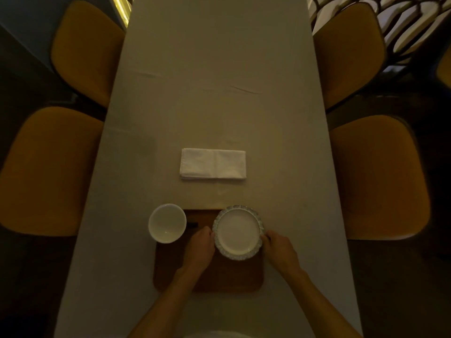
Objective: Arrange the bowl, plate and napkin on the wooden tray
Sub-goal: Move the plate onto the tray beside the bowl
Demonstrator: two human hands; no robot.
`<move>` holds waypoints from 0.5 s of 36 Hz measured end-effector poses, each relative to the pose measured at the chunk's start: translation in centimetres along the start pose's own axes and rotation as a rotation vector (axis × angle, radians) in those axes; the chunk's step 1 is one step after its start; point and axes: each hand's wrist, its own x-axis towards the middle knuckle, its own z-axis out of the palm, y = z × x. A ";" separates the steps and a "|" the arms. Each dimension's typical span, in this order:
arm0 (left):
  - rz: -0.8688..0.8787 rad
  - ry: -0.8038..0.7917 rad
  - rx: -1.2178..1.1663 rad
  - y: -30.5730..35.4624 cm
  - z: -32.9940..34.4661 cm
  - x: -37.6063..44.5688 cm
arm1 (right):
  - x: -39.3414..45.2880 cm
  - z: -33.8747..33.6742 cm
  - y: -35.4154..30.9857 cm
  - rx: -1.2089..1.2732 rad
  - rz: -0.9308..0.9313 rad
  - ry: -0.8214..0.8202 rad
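Dim, warm yellowish light throughout; the brightest patches sit at eleven and one o'clock. The chairs (46,172) bow with wide-angle distortion, corners darken, and detail looks soft.

Plate (238,231) on tray (219,276) right, bowl (167,223) maybe overlapping left edge, napkin (213,163) behind.

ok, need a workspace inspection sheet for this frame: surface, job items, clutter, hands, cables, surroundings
Surface: long table under a pale cloth, a few creases.
Job's things: wooden tray at the near edge; plate over its far right corner; bowl at its far left corner, overlapping the edge; folded napkin on the cloth beyond the tray.
Clutter: nothing seen.
Hands: left hand and right hand grip the plate's rim on either side.
Cables: nothing seen.
Surroundings: four mustard chairs, two per side; dim light.
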 end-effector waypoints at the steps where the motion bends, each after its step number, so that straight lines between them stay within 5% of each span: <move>1: 0.004 -0.002 0.008 0.2 0.0 0.0 | 0.0 0.0 0.1 0.014 0.001 0.004; 18: -0.006 -0.006 0.005 0.2 0.1 0.4 | -0.1 -0.7 -0.2 -0.035 0.018 -0.026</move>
